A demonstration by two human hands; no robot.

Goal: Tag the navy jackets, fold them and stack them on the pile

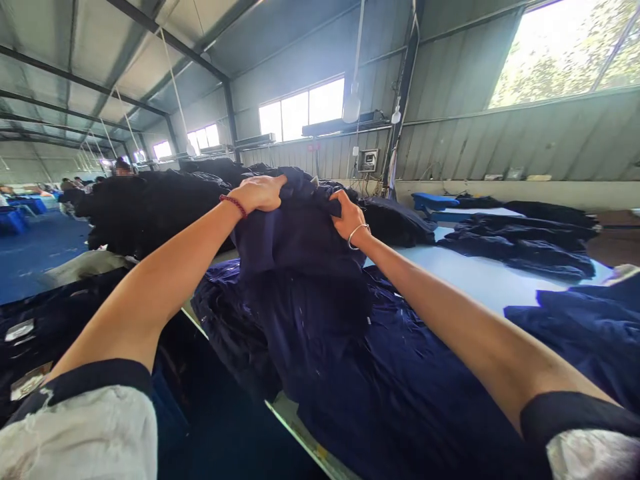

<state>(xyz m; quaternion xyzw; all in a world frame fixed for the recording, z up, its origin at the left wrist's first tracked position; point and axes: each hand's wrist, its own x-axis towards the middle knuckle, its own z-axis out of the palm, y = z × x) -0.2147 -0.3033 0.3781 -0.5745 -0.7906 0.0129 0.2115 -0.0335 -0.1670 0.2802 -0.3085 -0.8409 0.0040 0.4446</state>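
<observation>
A dark navy garment (305, 247) hangs stretched between my two raised hands, its lower part draping down over the cloth on the table. My left hand (260, 193), with a red bead bracelet at the wrist, is closed on its upper left edge. The upper right edge is gripped by my right hand (347, 215), which wears a silver bangle. Beneath and in front lie more navy garments (400, 373), spread over the table. I cannot tell which kind of garment it is.
A tall heap of dark clothes (150, 210) rises behind on the left. To the right, navy garments (520, 243) lie on a pale table (465, 283). Labelled dark clothes (65, 313) sit at lower left. A table edge (300, 437) runs below.
</observation>
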